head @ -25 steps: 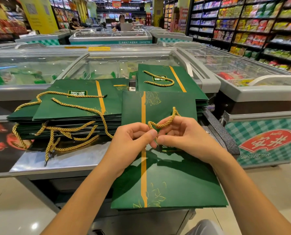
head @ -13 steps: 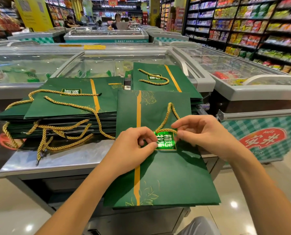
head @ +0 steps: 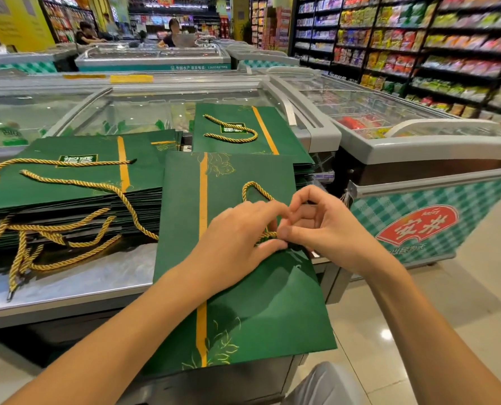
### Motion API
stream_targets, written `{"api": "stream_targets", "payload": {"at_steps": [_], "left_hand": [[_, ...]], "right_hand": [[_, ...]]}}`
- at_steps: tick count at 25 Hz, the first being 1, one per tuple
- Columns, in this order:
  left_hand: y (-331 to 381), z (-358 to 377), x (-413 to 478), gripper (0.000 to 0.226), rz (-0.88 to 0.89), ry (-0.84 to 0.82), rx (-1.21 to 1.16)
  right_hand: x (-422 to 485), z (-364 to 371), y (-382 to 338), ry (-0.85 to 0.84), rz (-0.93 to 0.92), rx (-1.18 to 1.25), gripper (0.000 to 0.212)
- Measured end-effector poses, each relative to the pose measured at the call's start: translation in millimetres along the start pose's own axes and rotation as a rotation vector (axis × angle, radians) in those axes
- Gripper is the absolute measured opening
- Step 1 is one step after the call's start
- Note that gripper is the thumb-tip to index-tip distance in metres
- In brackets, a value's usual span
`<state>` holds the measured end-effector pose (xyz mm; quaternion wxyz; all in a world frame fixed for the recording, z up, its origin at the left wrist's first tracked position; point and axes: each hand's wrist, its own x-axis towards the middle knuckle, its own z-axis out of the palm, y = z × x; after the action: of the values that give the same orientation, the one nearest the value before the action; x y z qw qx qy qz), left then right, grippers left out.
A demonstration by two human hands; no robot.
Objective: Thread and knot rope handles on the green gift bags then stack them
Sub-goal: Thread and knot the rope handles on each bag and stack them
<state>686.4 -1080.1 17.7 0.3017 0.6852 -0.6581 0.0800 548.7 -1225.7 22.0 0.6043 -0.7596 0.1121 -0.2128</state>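
A flat green gift bag (head: 243, 311) with a gold stripe lies in front of me, its near end hanging over the counter edge. A gold rope handle (head: 255, 190) loops up from its middle. My left hand (head: 237, 238) and my right hand (head: 322, 226) meet over the bag, and the fingertips of both pinch the rope's lower end against the paper. The bag's label is hidden under my fingers. A stack of green bags (head: 68, 185) with loose gold ropes (head: 53, 232) lies to the left. A second stack (head: 243, 133), topped by a bag with a rope handle, lies behind.
The bags rest on a metal counter (head: 77, 276) in front of glass-topped freezer chests (head: 144, 109). Another freezer (head: 418, 176) with a checked front stands to the right. Product shelves (head: 418, 42) line the right aisle. People are at the far back. The tiled floor (head: 436, 311) is on the right.
My hands came apart, showing the bag's label, and have closed together again over it. The rope loop now lies further up the bag. The view has shifted a little.
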Motion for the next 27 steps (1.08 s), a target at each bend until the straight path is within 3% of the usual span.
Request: {"api": "stream_targets", "payload": {"at_steps": [5,12,16,27], "left_hand": [[-7.6,8.3,-5.0,0.021,-0.026,0.096,-0.096],[-8.7,7.6,-8.0,0.009,-0.006,0.059,-0.159],[-8.2,5.2,-9.7,0.015,0.014,0.015,-0.21],[-6.0,3.7,-11.4,0.006,0.068,-0.007,-0.209]], "right_hand": [[-8.4,4.2,2.0,0.116,-0.034,-0.07,0.037],[-66.0,23.2,15.3,0.535,-0.019,-0.16,0.012],[-87.8,38.7,25.9,0.544,0.105,-0.052,0.02],[-98.3,38.2,18.0,0.499,0.181,0.223,0.028]]}}
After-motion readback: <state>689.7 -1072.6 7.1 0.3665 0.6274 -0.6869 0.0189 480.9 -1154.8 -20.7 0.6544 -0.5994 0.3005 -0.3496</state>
